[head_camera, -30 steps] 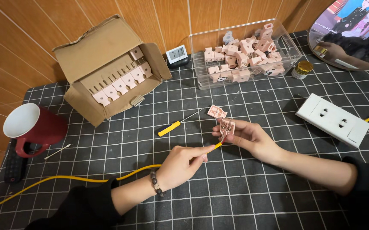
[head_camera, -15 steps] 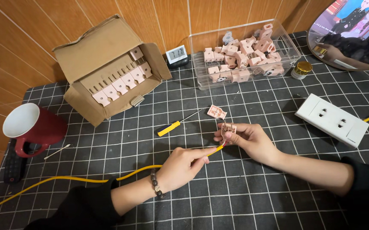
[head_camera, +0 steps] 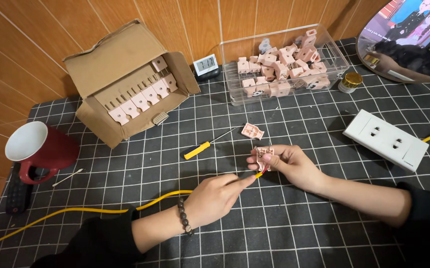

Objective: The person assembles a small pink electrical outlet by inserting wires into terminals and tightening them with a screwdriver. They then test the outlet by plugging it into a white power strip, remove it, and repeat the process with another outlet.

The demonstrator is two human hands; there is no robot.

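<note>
— Looking around the hands, what lies close?
— A small yellow-handled screwdriver [head_camera: 204, 148] and a loose pink plastic part [head_camera: 252, 131] lie on the gridded black mat [head_camera: 294, 228] just beyond them; nothing blocks the work. Farther off stand an open cardboard box [head_camera: 125, 82], a clear bin [head_camera: 284, 64] of pink blocks, a red mug [head_camera: 38, 148] far left and a white socket strip [head_camera: 386, 140] at right.
— And the grips?
— The right hand [head_camera: 292, 166] clasps a pink terminal piece [head_camera: 263, 157]; the left hand [head_camera: 215, 198] pinches the yellow wire [head_camera: 91, 210], its tip at the piece.
— Changed from a second ago?
— Hardly; both hands stay put, the piece sitting slightly lower.
</note>
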